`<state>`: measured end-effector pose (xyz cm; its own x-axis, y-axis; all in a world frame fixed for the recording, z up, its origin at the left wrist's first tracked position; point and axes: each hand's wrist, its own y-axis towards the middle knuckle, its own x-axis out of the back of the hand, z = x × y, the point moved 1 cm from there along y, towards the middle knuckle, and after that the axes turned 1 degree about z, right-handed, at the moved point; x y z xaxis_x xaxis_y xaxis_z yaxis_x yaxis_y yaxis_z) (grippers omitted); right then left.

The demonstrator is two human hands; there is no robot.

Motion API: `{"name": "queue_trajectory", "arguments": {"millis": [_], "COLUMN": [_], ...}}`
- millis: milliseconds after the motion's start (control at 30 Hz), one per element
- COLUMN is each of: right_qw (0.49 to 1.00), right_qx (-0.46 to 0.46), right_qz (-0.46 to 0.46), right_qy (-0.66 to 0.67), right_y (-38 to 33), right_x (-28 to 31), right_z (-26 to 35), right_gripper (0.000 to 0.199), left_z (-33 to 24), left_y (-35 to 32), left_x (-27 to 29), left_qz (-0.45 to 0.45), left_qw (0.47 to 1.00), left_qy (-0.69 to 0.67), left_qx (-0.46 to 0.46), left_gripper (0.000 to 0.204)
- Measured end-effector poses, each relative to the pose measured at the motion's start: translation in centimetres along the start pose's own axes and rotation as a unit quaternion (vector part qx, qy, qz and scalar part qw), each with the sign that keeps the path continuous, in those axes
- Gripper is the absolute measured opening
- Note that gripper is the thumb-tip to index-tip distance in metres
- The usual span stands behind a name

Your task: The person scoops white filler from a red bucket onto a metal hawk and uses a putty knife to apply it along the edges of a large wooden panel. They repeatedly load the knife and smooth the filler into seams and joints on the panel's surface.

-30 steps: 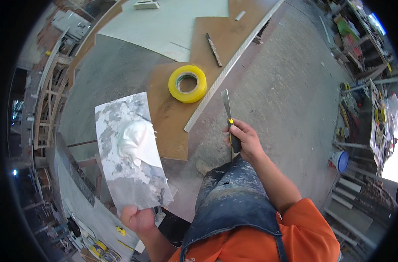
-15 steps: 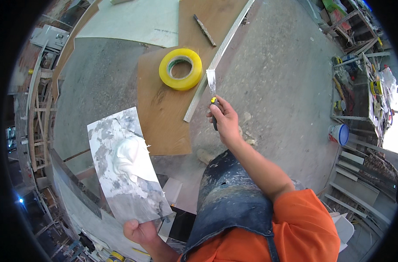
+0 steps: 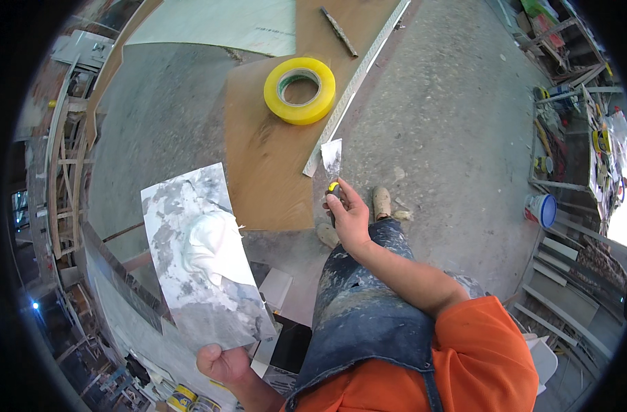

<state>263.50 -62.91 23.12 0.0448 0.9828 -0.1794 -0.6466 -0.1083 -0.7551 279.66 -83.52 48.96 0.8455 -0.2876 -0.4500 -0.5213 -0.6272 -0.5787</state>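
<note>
Head view: left grip [image 3: 222, 364] pinches a grey-smeared rectangular board [image 3: 207, 319] bearing white paste [image 3: 210, 246]; right grip [image 3: 350, 216] clasps a black-handled putty knife [image 3: 332, 167].

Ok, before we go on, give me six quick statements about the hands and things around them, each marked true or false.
1. The left hand grips the grey-and-white board. True.
2. The putty knife is in the left hand too. False: the right hand holds it.
3. The yellow tape roll lies on the brown panel. True.
4. The heap of white paste sits on the brown panel. False: it sits on the board.
5. White material shows on the knife's blade. True.
6. The dark strip lies nearer the hands than the roll. False: it lies farther off.
</note>
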Motion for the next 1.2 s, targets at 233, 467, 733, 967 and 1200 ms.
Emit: {"name": "queue_trajectory", "arguments": {"millis": [233, 467, 733, 967, 1200], "right_qw": [0.999, 0.995, 0.936, 0.715, 0.722], "right_qx": [0.015, -0.057, -0.120, -0.406, -0.290], "right_qz": [-0.024, -0.046, 0.323, 0.556, 0.605], "right_qy": [-0.022, -0.073, -0.072, -0.124, -0.169], "right_y": [1.8, -1.4, -4.7, -4.6, -2.4], "right_x": [1.5, 6.0, 5.0, 2.1, -8.5], "right_z": [-2.7, 7.3, 23.6, 28.5, 28.2], "right_gripper": [0.053, 0.039, 0.028, 0.049, 0.051], "left_z": [0.7, 2.0, 6.4, 11.2, 15.9], "left_y": [0.0, -2.0, -3.9, -6.7, -11.7], "left_x": [-0.3, 1.4, -8.7, -12.0, -12.8], "left_qz": [0.006, 0.004, -0.054, -0.015, -0.062], "left_qw": [1.000, 1.000, 0.978, 0.928, 0.899], "left_qy": [0.008, -0.016, -0.179, -0.275, -0.306], "left_qx": [-0.010, 0.010, -0.093, -0.251, -0.306], "left_gripper": [0.084, 0.063, 0.070, 0.074, 0.077]}}
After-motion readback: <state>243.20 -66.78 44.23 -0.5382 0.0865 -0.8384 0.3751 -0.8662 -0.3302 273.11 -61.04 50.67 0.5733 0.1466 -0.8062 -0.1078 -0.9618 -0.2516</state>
